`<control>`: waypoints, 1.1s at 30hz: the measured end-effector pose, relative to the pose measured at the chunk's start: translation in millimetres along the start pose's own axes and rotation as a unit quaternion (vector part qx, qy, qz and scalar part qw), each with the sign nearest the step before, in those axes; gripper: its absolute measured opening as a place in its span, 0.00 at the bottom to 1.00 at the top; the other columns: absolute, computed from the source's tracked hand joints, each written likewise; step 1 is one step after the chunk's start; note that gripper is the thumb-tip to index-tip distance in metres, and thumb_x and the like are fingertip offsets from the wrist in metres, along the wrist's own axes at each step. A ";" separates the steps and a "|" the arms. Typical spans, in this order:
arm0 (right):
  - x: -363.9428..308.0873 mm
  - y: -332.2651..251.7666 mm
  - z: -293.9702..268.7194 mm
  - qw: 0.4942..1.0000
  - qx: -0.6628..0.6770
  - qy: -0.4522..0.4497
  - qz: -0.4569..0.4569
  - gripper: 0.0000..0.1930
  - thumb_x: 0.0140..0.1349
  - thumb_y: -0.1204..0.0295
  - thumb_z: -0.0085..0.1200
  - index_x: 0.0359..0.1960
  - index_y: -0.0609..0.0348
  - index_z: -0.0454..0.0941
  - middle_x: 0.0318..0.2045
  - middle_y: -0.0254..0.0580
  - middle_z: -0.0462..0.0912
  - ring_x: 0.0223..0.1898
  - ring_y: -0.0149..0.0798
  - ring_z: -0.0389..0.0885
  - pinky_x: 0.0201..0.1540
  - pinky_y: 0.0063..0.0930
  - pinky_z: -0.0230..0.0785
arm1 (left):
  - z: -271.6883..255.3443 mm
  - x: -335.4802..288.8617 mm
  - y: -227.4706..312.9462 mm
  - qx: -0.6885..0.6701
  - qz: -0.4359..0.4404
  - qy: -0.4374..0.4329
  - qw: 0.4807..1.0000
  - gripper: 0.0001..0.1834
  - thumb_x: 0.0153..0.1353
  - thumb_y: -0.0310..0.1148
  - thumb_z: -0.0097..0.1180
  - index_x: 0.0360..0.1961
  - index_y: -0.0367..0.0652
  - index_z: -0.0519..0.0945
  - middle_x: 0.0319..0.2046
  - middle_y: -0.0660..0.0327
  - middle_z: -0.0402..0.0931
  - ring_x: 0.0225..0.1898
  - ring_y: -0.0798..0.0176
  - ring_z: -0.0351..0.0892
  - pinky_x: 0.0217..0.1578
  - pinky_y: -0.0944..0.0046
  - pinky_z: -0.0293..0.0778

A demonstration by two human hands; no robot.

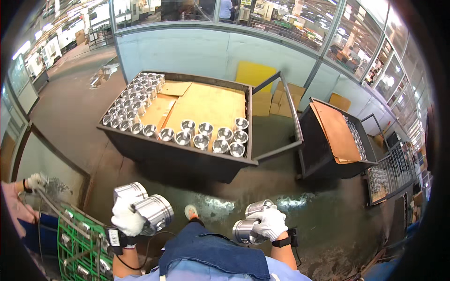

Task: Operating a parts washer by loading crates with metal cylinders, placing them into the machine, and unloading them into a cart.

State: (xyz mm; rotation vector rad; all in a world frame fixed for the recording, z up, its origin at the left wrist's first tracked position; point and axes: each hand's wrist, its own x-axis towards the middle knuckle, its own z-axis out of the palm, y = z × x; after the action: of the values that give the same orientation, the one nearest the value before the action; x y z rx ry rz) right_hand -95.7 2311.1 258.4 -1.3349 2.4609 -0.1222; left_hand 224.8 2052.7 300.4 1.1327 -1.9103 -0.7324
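My left hand [125, 218], in a white glove, is closed around two shiny metal pistons: a larger-looking one [158, 210] to its right and another [130, 191] above it. Gloved in white too, my right hand [272, 224] grips two pistons, one [247, 231] at its lower left and one [258, 207] above that. Both hands are in front of my body, short of a dark metal cart [187, 157]. Rows of pistons [136, 105] stand along the cart's left side, and several more [201, 141] stand along its near edge and right corner, on brown cardboard [211, 103].
The cart's handle frame [293, 110] juts out at its right. Beyond stands a second cart [323, 150] with cardboard and pistons, then a wire-sided cart [396, 171]. At lower left, a co-worker's gloved hand [36, 181] is near a green rack [84, 243]. The floor [206, 196] looks wet.
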 end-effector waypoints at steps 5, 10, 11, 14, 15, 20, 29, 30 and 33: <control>86.1 7.4 -34.2 0.998 -0.030 0.043 0.042 0.17 0.46 0.60 0.63 0.41 0.30 0.91 0.37 0.36 0.90 0.44 0.48 0.85 0.49 0.43 0.77 | 53.2 101.1 -10.6 0.156 -0.017 -0.127 0.979 0.16 0.43 0.19 0.57 0.34 0.44 0.89 0.37 0.48 0.85 0.41 0.45 0.86 0.47 0.54 0.81; 177.0 31.5 -78.6 0.994 0.018 0.105 -0.003 0.16 0.45 0.63 0.64 0.39 0.31 0.91 0.42 0.36 0.88 0.48 0.48 0.84 0.50 0.43 0.78 | 95.8 186.7 7.1 0.187 0.043 -0.273 0.943 0.13 0.45 0.32 0.64 0.34 0.43 0.90 0.34 0.47 0.84 0.40 0.43 0.85 0.46 0.51 0.81; 200.2 35.5 -87.4 0.992 -0.015 0.128 -0.016 0.16 0.44 0.64 0.64 0.38 0.30 0.91 0.42 0.37 0.88 0.48 0.48 0.83 0.50 0.43 0.78 | 108.9 198.7 11.7 0.206 0.049 -0.263 0.941 0.13 0.46 0.32 0.64 0.34 0.43 0.90 0.33 0.47 0.84 0.39 0.44 0.85 0.44 0.52 0.82; 277.0 50.7 -114.7 0.991 -0.067 0.116 0.022 0.15 0.44 0.63 0.65 0.37 0.27 0.91 0.41 0.37 0.87 0.47 0.48 0.83 0.49 0.43 0.78 | 149.9 237.0 16.3 0.205 0.106 -0.252 0.940 0.11 0.46 0.31 0.63 0.33 0.44 0.90 0.33 0.48 0.84 0.36 0.47 0.85 0.40 0.53 0.82; 305.5 56.9 -122.0 0.984 -0.072 0.161 -0.015 0.14 0.45 0.63 0.65 0.36 0.28 0.91 0.39 0.37 0.87 0.46 0.47 0.83 0.48 0.43 0.79 | 164.9 246.2 16.5 0.212 0.118 -0.252 0.937 0.11 0.46 0.31 0.64 0.32 0.45 0.90 0.33 0.48 0.85 0.36 0.47 0.85 0.39 0.53 0.82; 471.9 89.4 -137.3 0.981 -0.097 0.163 -0.044 0.10 0.53 0.61 0.62 0.36 0.28 0.90 0.34 0.38 0.86 0.40 0.46 0.85 0.45 0.44 0.77 | 229.3 294.4 30.4 0.305 0.146 -0.287 0.896 0.13 0.45 0.32 0.65 0.35 0.49 0.90 0.34 0.53 0.84 0.37 0.48 0.85 0.38 0.51 0.81; 704.6 136.9 -39.3 0.990 -0.090 0.106 0.016 0.11 0.58 0.58 0.59 0.41 0.34 0.91 0.50 0.48 0.85 0.57 0.51 0.77 0.65 0.47 0.65 | 357.6 372.1 35.9 0.308 0.191 -0.371 0.855 0.14 0.44 0.31 0.66 0.36 0.51 0.88 0.32 0.58 0.77 0.40 0.51 0.80 0.39 0.52 0.79; 717.0 143.2 -25.2 0.994 -0.087 0.055 0.035 0.12 0.58 0.59 0.59 0.40 0.41 0.91 0.51 0.48 0.85 0.59 0.51 0.77 0.68 0.47 0.60 | 371.7 379.5 34.5 0.308 0.204 -0.382 0.847 0.13 0.44 0.32 0.66 0.35 0.51 0.88 0.31 0.58 0.76 0.39 0.52 0.80 0.38 0.51 0.78; 744.9 147.5 20.7 0.995 -0.065 0.011 0.077 0.16 0.59 0.61 0.57 0.37 0.59 0.90 0.53 0.50 0.85 0.63 0.48 0.74 0.74 0.44 0.51 | 425.6 399.4 26.2 0.320 0.227 -0.410 0.823 0.09 0.44 0.33 0.65 0.31 0.51 0.87 0.30 0.59 0.76 0.39 0.53 0.80 0.37 0.53 0.79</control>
State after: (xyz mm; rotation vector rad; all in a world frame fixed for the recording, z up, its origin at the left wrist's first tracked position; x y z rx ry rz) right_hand -580.5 1778.4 16.9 -1.1930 2.6186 0.0613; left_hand -265.0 1742.6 228.0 0.6639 -3.1865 -0.2982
